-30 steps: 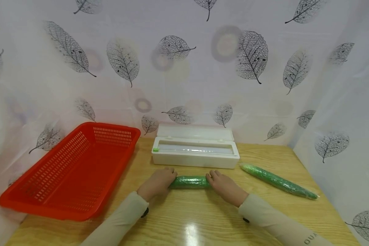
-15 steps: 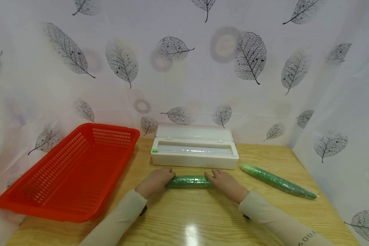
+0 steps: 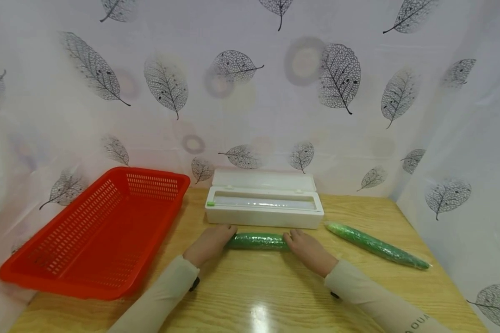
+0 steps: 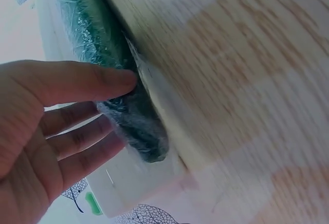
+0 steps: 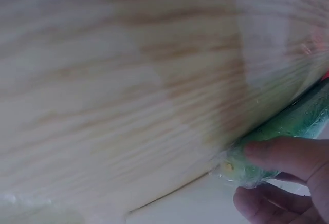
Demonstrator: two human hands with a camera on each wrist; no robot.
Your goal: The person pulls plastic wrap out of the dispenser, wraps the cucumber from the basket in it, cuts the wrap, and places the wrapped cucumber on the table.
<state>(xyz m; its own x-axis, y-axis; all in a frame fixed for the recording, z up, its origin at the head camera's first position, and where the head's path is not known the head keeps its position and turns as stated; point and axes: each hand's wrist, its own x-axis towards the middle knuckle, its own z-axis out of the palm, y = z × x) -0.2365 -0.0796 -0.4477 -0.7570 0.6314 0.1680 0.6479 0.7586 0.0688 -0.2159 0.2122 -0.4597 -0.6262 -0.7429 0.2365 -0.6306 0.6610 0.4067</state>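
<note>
A green cucumber (image 3: 258, 241) in clear plastic film lies crosswise on the table, just in front of a white box. My left hand (image 3: 210, 243) grips its left end; in the left wrist view the thumb lies over the wrapped cucumber (image 4: 92, 34) and the other fingers reach behind it. At the other end my right hand (image 3: 310, 251) pinches the cucumber between thumb and fingers, and loose film shows at the cucumber tip (image 5: 247, 168) in the right wrist view. The white box (image 3: 264, 217) has its lid raised and a roll of clear film inside.
A second film-wrapped cucumber (image 3: 377, 246) lies slanted at the right of the wooden table (image 3: 250, 291). On the left stands a red plastic basket (image 3: 108, 240) with slotted walls. A leaf-printed sheet (image 3: 250, 115) hangs behind the table.
The cucumber between my hands has shifted slightly away from me, nearer the white box. Both hands keep hold of its ends. The basket, box and second cucumber stay put.
</note>
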